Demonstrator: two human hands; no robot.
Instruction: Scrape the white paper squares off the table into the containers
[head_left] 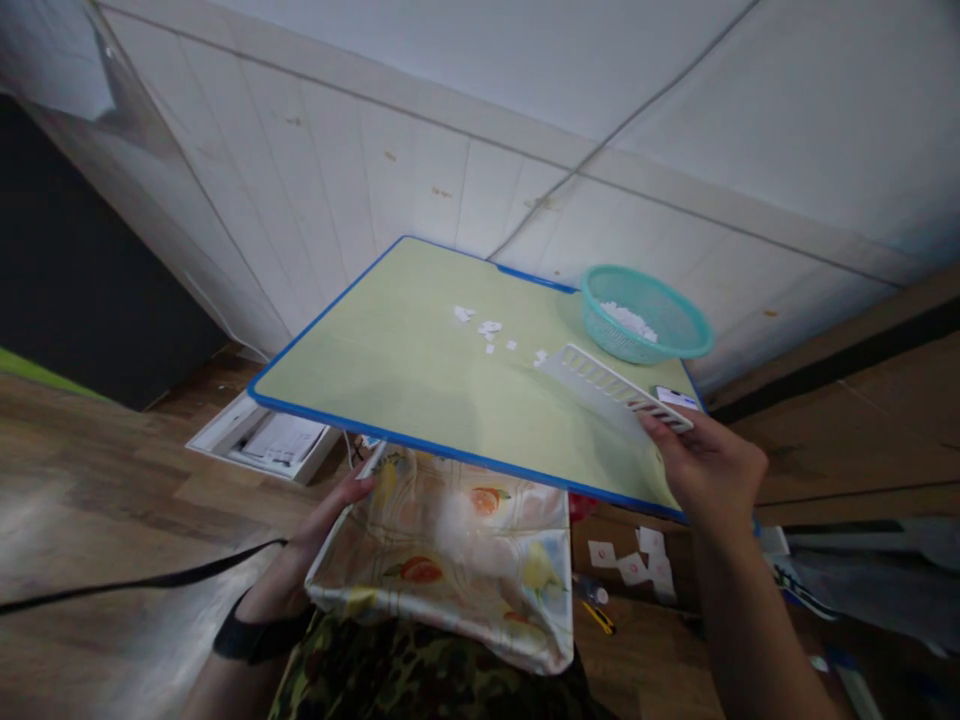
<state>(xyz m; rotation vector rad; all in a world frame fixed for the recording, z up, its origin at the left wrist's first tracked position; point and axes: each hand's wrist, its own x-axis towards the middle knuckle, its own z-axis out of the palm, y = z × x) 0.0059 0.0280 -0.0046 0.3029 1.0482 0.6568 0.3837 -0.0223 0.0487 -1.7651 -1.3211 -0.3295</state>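
Note:
My right hand [712,465] grips one end of a white plastic strip with a row of slots [600,380], held low over the tabletop. The strip's far end is close to several small white pieces [489,328] scattered on the pale green table [375,350]. Below the table's near edge, my left hand [354,492] is closed on the left rim of a shallow tray with a shiny fruit-print lining [465,560], level with my lap. Some of the left fingers are hidden behind the tray.
A turquoise plastic basket [697,330] containing white pieces [630,320] stands at the table's back right. Beside it lies a small white-and-dark item [675,397]. On the floor are a white box with papers [281,440], several cards [634,568] and a yellow cutter [600,617].

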